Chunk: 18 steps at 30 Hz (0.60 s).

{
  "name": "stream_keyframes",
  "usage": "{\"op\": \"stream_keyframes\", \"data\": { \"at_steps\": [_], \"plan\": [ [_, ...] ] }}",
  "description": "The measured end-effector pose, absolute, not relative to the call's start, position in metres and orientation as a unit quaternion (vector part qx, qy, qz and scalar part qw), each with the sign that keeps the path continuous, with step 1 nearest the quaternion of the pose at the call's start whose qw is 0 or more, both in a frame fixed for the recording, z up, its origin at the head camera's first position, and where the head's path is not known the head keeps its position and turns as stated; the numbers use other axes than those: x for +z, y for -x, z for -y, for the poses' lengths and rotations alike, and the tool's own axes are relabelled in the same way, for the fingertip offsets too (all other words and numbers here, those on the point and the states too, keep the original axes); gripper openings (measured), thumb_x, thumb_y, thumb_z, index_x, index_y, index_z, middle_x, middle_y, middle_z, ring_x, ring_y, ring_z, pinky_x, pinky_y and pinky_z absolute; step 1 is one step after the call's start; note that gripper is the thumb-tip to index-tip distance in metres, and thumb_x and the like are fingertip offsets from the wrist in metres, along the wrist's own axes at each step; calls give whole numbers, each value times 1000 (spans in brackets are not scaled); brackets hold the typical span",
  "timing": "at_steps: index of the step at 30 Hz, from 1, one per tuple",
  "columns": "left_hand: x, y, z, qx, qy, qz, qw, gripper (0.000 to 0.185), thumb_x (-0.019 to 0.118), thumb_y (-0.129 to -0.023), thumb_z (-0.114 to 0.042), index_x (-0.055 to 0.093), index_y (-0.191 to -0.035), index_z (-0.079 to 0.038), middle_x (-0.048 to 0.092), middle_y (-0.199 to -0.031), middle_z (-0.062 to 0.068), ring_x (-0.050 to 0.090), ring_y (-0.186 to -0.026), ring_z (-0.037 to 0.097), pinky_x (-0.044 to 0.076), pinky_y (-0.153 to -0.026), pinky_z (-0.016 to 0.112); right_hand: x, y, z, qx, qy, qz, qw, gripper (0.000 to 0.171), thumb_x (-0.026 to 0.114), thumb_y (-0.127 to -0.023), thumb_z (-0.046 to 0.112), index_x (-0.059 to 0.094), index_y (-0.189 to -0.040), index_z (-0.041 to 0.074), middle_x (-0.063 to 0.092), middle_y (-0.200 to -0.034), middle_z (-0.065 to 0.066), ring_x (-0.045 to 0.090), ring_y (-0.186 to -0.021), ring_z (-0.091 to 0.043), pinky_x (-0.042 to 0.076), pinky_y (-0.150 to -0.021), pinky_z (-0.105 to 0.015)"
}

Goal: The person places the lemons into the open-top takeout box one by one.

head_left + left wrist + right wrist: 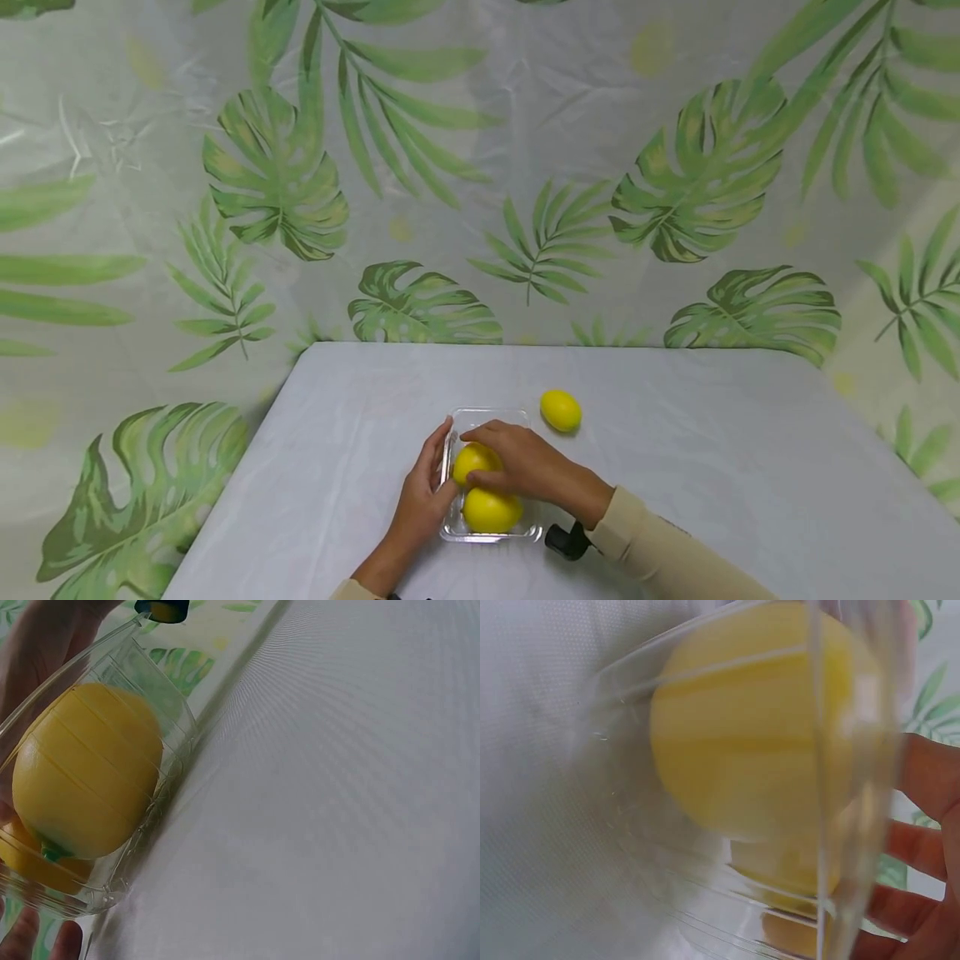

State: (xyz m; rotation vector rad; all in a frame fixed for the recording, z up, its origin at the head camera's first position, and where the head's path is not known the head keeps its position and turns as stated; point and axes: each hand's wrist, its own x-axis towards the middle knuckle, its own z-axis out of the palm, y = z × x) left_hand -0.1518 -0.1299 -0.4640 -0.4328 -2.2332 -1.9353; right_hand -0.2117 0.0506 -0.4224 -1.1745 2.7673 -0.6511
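The right hand curls thumb and fingers round the far lemon inside the clear tray; firmness of grip not determinable. Near lemon sits in the same tray, on the thumb's near side. The left hand lays fairly straight fingers along the tray's left wall. Key relation: the loose lemon lies on the worktop, beyond the right hand, the nearer one; long axis slants far-left to near-right.

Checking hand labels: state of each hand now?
Left hand: open, against the box.
Right hand: closed round the far lemon in the box.
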Motion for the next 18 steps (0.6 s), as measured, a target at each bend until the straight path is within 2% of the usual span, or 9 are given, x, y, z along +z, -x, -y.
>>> {"op": "stream_keyframes", "data": {
  "at_steps": [9,18],
  "plan": [
    [-463,152,130,-644,139,748,81,70,52,-85,12,27,-149,1,30,-154,15,31,-140,34,31,-107,41,-421,213,-53,-234,399,-886,44,39,67,-89,33,65,-123,15,63,-122,3,57,-115,-16,47,-101,-37],
    [-463,151,130,-647,141,745,81,69,51,-85,13,27,-149,2,30,-153,17,32,-139,36,32,-107,43,-422,215,-55,-235,404,-883,48,42,67,-89,31,62,-128,14,60,-128,1,55,-120,-18,44,-104,-40]
  ]
}}
